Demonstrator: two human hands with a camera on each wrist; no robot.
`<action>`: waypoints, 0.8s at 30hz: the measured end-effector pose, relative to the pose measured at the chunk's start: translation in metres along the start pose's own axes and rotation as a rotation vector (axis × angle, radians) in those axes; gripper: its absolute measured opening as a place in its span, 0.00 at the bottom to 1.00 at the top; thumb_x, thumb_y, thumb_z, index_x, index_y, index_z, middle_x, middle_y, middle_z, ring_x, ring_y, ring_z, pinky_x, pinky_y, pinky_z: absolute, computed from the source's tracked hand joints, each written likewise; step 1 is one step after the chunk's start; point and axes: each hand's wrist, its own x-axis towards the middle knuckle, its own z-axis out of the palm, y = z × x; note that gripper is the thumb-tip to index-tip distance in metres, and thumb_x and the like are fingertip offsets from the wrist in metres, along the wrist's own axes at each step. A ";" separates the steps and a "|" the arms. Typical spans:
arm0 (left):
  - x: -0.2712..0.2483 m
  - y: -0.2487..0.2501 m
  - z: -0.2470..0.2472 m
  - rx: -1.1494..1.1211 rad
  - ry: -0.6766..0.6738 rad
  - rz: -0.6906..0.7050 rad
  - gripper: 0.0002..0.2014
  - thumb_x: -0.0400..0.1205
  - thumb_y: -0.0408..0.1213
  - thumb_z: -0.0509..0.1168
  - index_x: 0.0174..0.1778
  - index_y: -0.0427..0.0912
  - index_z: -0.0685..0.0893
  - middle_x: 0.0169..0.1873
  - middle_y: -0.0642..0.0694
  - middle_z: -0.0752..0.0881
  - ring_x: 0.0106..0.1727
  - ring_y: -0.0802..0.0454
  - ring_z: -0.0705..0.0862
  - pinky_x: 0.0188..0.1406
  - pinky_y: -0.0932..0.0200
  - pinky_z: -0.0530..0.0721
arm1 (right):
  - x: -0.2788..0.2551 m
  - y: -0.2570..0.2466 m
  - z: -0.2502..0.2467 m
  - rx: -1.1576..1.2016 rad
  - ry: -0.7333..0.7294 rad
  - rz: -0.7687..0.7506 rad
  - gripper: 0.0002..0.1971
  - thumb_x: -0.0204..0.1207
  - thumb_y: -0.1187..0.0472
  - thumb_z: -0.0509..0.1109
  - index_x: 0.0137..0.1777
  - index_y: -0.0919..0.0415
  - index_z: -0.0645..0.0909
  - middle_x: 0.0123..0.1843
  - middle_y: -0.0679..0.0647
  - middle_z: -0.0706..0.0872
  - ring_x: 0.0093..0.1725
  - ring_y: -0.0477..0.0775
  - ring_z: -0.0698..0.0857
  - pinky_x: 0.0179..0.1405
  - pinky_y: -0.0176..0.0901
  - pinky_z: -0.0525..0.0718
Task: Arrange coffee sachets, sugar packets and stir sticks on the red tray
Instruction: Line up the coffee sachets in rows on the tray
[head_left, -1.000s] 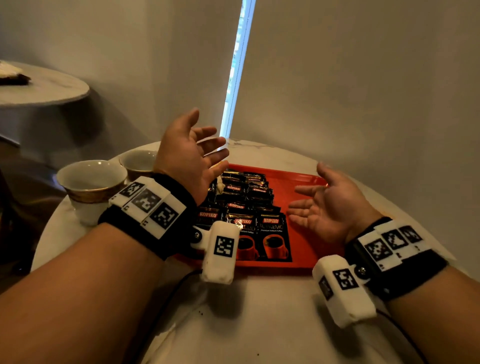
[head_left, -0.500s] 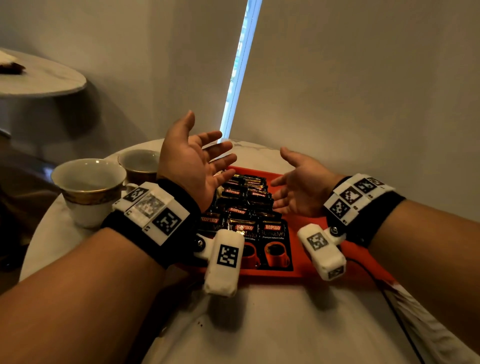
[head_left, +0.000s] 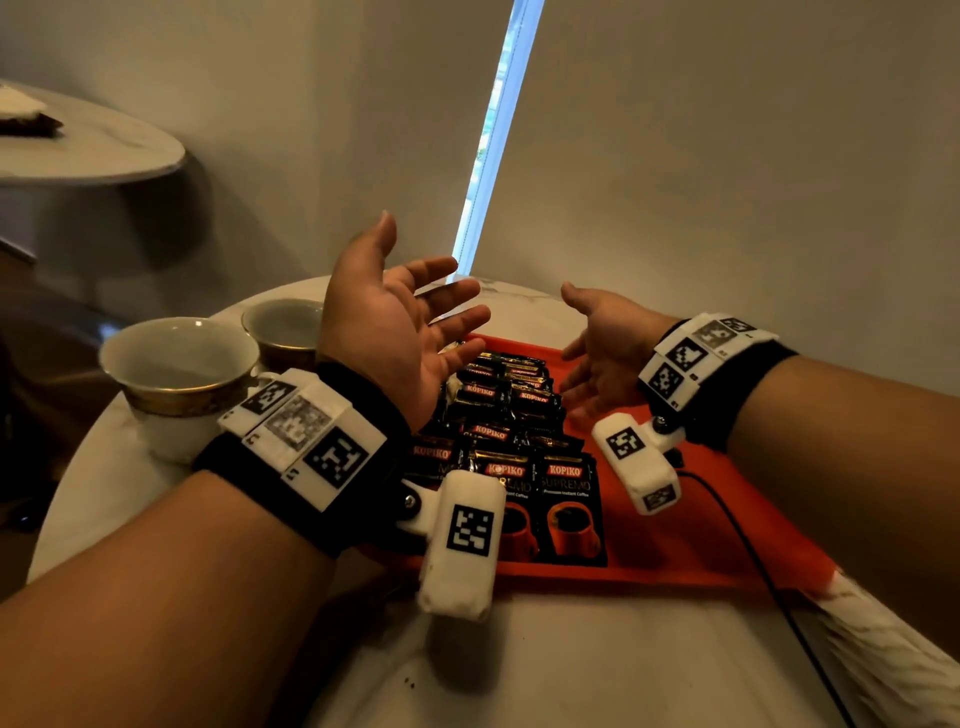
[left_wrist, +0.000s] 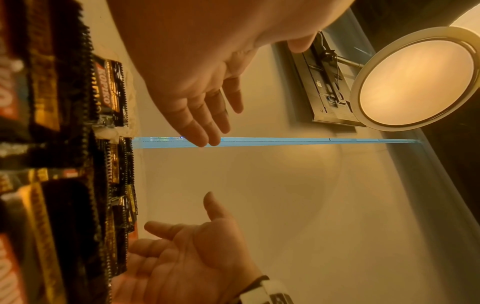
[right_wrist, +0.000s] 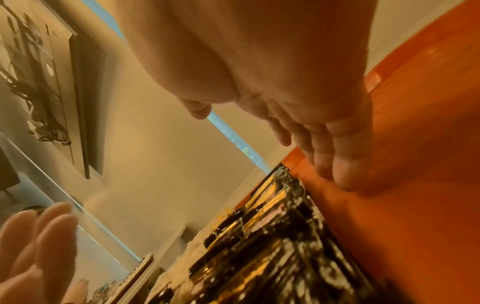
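Your round marble table (head_left: 597, 670) carried everything, and the red tray (head_left: 691, 540) lay flat on it with its long side running left to right across your view. On the tray's left half the black coffee sachets (head_left: 511, 421) sat in overlapping rows; each sachet's long axis ran away from you toward the wall, printed cups at the near end, and the column as a whole stretched the same way. Something pale showed at the left edge of the stack, too hidden to name. Two gold-banded cups (head_left: 179, 366) stood off the tray to its left, well apart from the sachets.

Your left hand (head_left: 387, 322) hovered above the stack's left side, palm turned inward, fingers straight and fanned apart, thumb up, holding nothing. Your right hand (head_left: 605, 345) hovered over the tray just right of the sachets, palm facing the left one, fingers loosely extended and slightly spread, touching nothing you could see from the head view
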 end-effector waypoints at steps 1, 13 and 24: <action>0.000 0.000 0.000 0.002 -0.001 -0.004 0.33 0.83 0.66 0.52 0.64 0.41 0.84 0.58 0.38 0.89 0.60 0.35 0.87 0.61 0.37 0.83 | 0.000 -0.002 0.001 0.010 0.019 -0.006 0.49 0.76 0.25 0.58 0.83 0.64 0.63 0.72 0.78 0.76 0.71 0.78 0.77 0.69 0.71 0.77; -0.001 -0.002 0.000 0.003 0.003 -0.005 0.32 0.84 0.65 0.52 0.64 0.40 0.84 0.58 0.37 0.89 0.60 0.34 0.87 0.63 0.36 0.83 | 0.005 0.005 -0.004 -0.108 0.072 -0.121 0.38 0.80 0.28 0.55 0.68 0.64 0.72 0.62 0.68 0.82 0.55 0.61 0.82 0.48 0.52 0.81; -0.007 -0.005 0.004 -0.002 -0.037 0.013 0.33 0.84 0.65 0.52 0.65 0.40 0.83 0.59 0.37 0.88 0.61 0.35 0.86 0.59 0.38 0.84 | -0.096 0.080 -0.005 -0.010 -0.156 -0.027 0.21 0.84 0.41 0.59 0.58 0.61 0.69 0.49 0.69 0.82 0.44 0.64 0.84 0.42 0.51 0.84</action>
